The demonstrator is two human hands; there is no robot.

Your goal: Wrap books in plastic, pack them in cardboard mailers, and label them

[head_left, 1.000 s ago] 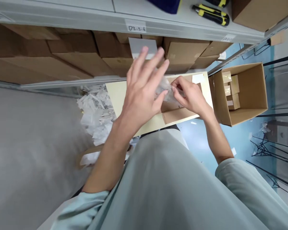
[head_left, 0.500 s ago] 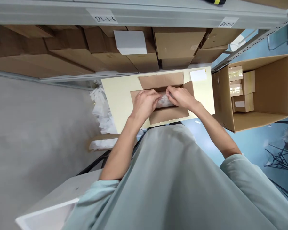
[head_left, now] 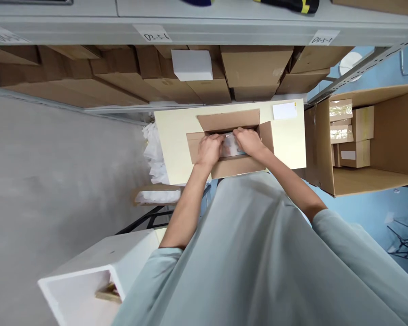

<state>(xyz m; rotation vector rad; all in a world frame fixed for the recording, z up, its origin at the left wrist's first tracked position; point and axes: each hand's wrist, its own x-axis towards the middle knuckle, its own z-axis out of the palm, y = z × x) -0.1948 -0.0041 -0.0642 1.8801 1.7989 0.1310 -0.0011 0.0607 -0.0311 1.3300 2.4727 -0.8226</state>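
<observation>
An open cardboard box (head_left: 236, 170) sits on the pale yellow board, its flaps folded outward. Inside it lies a whitish package (head_left: 230, 145) in clear plastic wrap. My left hand (head_left: 210, 148) reaches in over the package's left end, fingers bent and closed around it. From the other side, my right hand (head_left: 249, 141) grips the right end, its fingertips curled down along the far edge. The lower fingertips of both hands are partly hidden in the box.
Cardboard boxes (head_left: 255, 68) fill the shelf beyond the board (head_left: 180, 167); a white label (head_left: 284, 111) lies on it. To the right stands a large carton (head_left: 394, 136) with several small boxes. A white bin (head_left: 81, 280) is at the lower left.
My fingers have gone from pinching above the package's middle to lying lower at its two ends. The hands are slightly further apart. The camera view has shifted somewhat.
</observation>
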